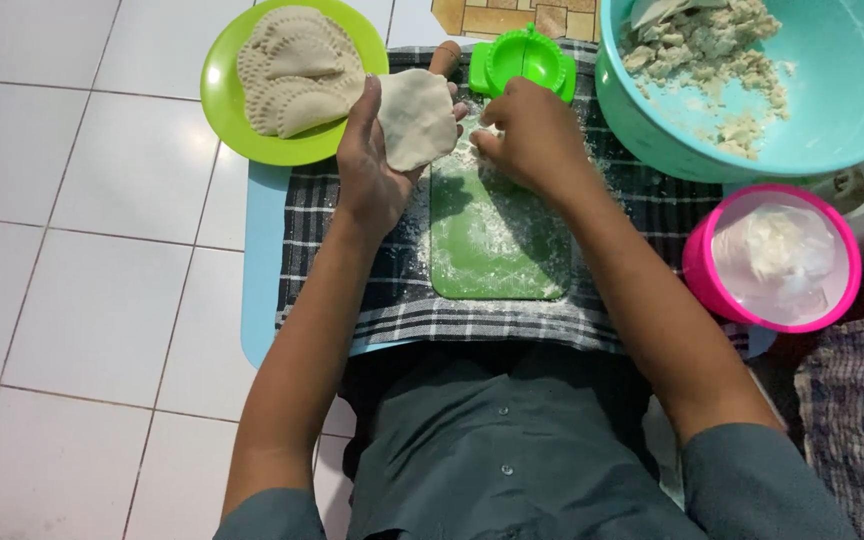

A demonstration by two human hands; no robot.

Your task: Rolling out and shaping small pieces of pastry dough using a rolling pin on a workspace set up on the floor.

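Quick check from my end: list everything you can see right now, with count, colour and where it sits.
dough disc: 1, pale cream, lying on the left hand's fingers
cutting board: 1, green, floured, centre on the cloth
dumpling press mould: 1, green, behind the board
plate: 1, lime green, upper left on the floor
shaped pastries: about 3, pale cream, crimped edges, on the plate
checked cloth: 1, black and white, under the board
mat: 1, light blue, under the cloth
basin: 1, turquoise, upper right, holding crumbly pale filling
tub: 1, pink, right, whitish contents
tiled floor: white
left hand: holding the dough disc
right hand: on the board's far end
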